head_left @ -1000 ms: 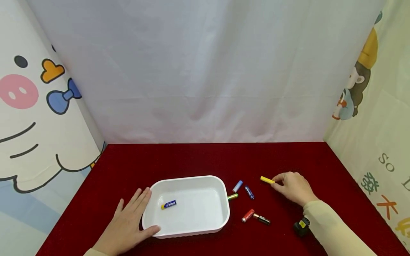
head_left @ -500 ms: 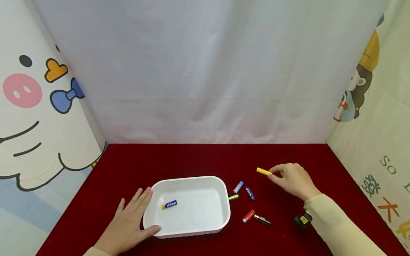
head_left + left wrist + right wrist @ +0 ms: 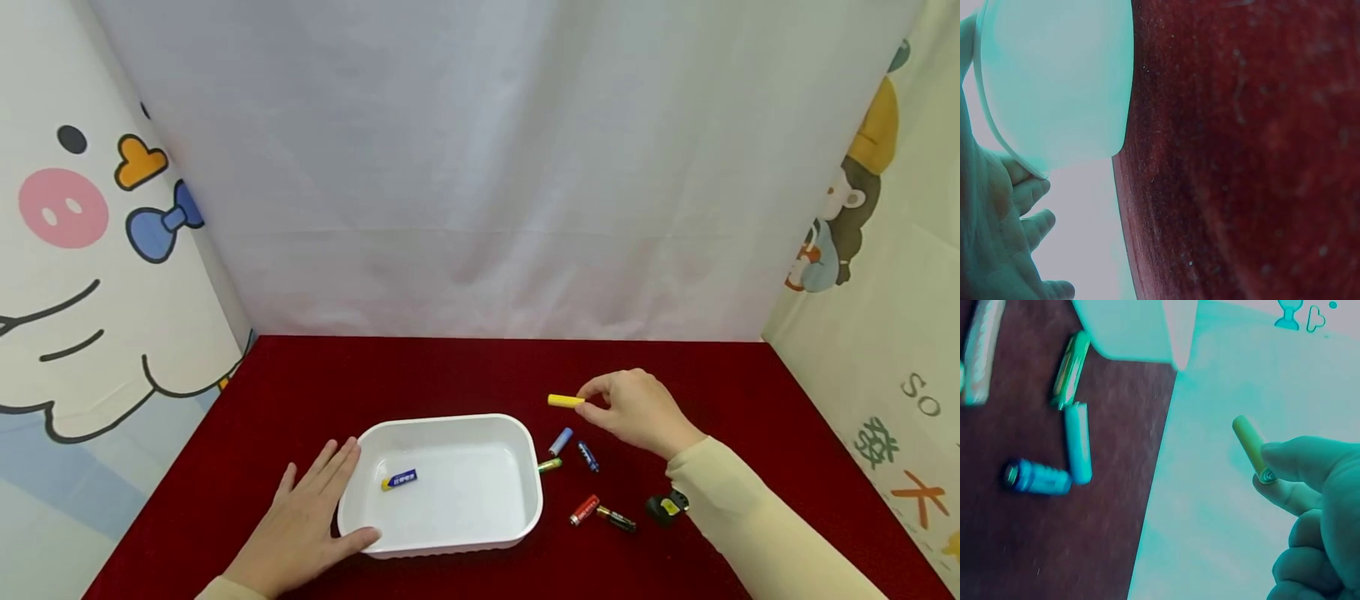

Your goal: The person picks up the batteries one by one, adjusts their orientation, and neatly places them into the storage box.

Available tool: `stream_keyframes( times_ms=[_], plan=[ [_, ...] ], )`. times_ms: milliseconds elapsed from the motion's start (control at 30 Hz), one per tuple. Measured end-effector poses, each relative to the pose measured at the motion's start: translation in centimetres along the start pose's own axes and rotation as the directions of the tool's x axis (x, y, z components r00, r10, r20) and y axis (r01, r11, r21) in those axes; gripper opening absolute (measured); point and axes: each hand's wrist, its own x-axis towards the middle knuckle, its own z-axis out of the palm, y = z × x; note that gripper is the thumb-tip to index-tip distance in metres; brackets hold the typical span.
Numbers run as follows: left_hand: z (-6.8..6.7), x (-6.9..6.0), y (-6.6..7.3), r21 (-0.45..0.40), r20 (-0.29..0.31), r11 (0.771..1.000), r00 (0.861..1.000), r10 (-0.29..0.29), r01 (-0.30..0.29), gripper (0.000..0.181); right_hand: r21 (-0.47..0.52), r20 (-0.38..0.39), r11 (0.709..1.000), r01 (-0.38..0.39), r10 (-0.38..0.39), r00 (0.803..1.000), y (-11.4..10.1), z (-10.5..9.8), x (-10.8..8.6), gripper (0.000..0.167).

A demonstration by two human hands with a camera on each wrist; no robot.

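My right hand (image 3: pixel 641 410) pinches one end of a yellow battery (image 3: pixel 562 401) between thumb and index finger, raised above the red table behind the loose batteries. The right wrist view shows that battery (image 3: pixel 1248 444) by its side and metal end, with the other fingers curled below. A white plastic tray (image 3: pixel 468 492) stands left of centre. Inside it lies a blue and yellow battery (image 3: pixel 399 480). Against the tray's left rim rests my left hand (image 3: pixel 307 521), fingers extended and thumb on the front corner. In the left wrist view, fingertips (image 3: pixel 1038 187) touch the tray's rim.
Right of the tray lie a light blue battery (image 3: pixel 561 441), a dark blue battery (image 3: pixel 588 456) and a green battery (image 3: pixel 550 465). Nearer the front are a red battery (image 3: pixel 584 509) and a black battery (image 3: pixel 617 519). A white curtain (image 3: pixel 495 208) hangs behind the red table (image 3: pixel 360 375).
My right hand has lifted the yellow battery and carried it left, toward the tray. The left hand stays on the tray. The head view has shifted slightly.
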Motion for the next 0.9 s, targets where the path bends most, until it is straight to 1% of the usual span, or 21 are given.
stream_keyframes(
  times_ms=[167,333,400,467,600,667,767,900],
  plan=[
    [-0.1,0.0,0.1,0.006,-0.002,1.000,1.000,0.001,-0.001,0.103,0.013,0.016,0.999,0.043,-0.043,0.999,-1.8,1.0,0.8,0.014],
    [-0.2,0.1,0.1,0.004,0.017,1.000,1.000,-0.011,0.011,0.103,0.025,0.064,0.997,0.076,-0.077,0.995,-4.3,2.3,1.8,0.015],
    [-0.1,0.1,0.1,0.003,0.021,1.000,1.000,-0.013,0.013,0.104,0.015,0.085,0.995,0.102,-0.103,0.991,-5.3,2.9,2.2,0.014],
    [0.0,0.1,0.1,0.002,0.021,1.000,1.000,-0.013,0.013,0.104,-0.006,0.105,0.989,0.146,-0.145,0.984,-6.3,3.6,2.7,0.013],
    [0.1,0.1,0.0,0.002,0.021,1.000,1.000,-0.015,0.015,0.104,-0.035,0.150,0.971,0.236,-0.229,0.962,-8.3,4.7,3.8,0.013],
    [0.1,0.1,0.1,0.005,0.023,1.000,1.000,-0.019,0.018,0.104,-0.041,0.186,0.962,0.271,-0.259,0.948,-9.2,5.2,4.3,0.014],
    [0.2,0.1,0.1,0.015,0.029,1.000,0.999,-0.024,0.024,0.105,-0.036,0.256,0.951,0.307,-0.288,0.923,-10.6,6.0,5.2,0.015],
    [0.2,0.1,0.1,0.023,0.031,0.999,0.999,-0.026,0.025,0.106,-0.029,0.342,0.937,0.348,-0.318,0.884,-12.2,7.3,6.4,0.015]
  ],
)
